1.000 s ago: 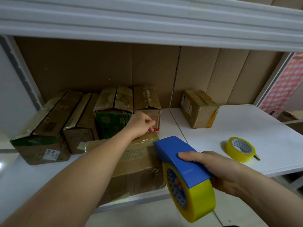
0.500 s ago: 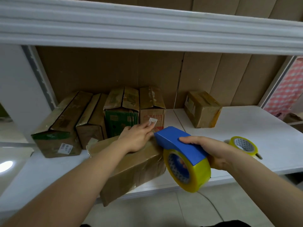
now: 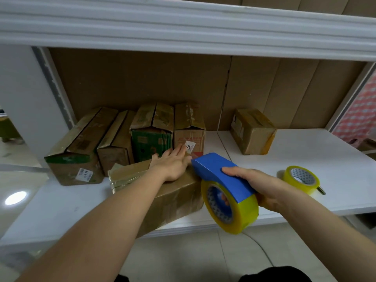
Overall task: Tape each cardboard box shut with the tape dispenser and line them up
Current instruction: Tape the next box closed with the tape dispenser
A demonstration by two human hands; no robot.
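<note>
A brown cardboard box [image 3: 175,198] lies at the front of the white shelf [image 3: 335,159], its near corner over the edge. My left hand [image 3: 173,165] rests flat on its top, fingers spread. My right hand [image 3: 256,184] grips a blue tape dispenser [image 3: 221,174] loaded with a yellow tape roll [image 3: 240,212]; the dispenser's nose touches the box's right end. Behind stand several taped boxes in a row [image 3: 122,143]. Another box [image 3: 254,131] sits apart at the back right.
A spare yellow tape roll [image 3: 301,179] lies on the shelf to the right of my right hand. A white shelf board [image 3: 183,27] runs overhead. Cardboard panels line the back wall. A white upright stands at the left.
My left hand went from a fist at the box's far edge to lying flat on its top. The dispenser moved up to the box's right end. The view shifted downward.
</note>
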